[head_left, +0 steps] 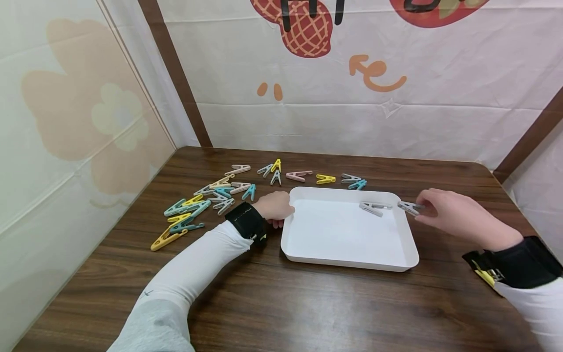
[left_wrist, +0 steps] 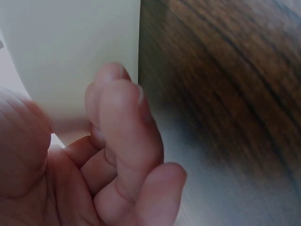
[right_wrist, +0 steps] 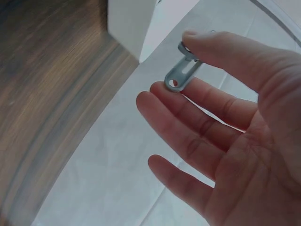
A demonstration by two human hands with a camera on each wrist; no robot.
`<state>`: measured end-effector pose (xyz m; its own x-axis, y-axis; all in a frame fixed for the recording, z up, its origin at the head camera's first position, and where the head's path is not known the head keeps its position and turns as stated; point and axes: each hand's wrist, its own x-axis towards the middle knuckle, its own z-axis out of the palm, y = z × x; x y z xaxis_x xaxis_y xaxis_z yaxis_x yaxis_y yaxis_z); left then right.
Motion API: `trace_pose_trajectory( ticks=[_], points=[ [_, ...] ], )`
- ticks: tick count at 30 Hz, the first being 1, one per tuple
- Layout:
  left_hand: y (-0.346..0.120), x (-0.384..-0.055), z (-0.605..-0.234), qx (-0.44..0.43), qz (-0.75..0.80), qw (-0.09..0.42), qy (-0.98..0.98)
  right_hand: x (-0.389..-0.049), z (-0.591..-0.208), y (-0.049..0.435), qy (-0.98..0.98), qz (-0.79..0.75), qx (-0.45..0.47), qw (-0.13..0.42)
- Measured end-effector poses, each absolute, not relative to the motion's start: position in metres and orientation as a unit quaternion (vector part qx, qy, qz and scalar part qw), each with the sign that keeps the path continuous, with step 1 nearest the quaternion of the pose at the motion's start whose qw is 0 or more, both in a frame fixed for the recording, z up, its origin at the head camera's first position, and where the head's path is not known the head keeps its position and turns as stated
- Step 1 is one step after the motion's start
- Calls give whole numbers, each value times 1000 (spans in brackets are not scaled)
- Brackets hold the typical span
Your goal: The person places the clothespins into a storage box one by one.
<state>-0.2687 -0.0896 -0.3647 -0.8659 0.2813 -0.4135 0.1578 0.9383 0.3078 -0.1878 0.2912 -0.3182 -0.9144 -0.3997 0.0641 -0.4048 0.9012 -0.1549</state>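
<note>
A white tray lies on the table with two grey clothespins inside, toward its far right. My left hand grips the tray's left wall. In the left wrist view its fingers are bent against the tray's outer side. Just past the tray's right rim, my right hand pinches a grey clothespin between thumb and fingertips. The right wrist view shows this clothespin from close up, one holed end sticking out of the pinch.
A heap of yellow, teal, pale and grey clothespins lies left of the tray. Several more, among them a pink one and a yellow one, lie behind it. A printed cloth hangs along the brown wooden table's far edge.
</note>
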Motion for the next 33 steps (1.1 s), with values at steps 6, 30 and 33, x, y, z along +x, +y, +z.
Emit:
trace_pose_trajectory(
  ticks=[6, 30, 33],
  points=[
    [-89, -270, -366, 110, 131, 236, 957, -201, -318, 269, -971, 72, 229, 10],
    [-88, -275, -369, 113, 120, 244, 956, -217, -355, 241, -954, 42, 287, -75],
    [-89, -275, -369, 113, 120, 244, 956, -218, -357, 240, -954, 41, 287, -74]
  ],
)
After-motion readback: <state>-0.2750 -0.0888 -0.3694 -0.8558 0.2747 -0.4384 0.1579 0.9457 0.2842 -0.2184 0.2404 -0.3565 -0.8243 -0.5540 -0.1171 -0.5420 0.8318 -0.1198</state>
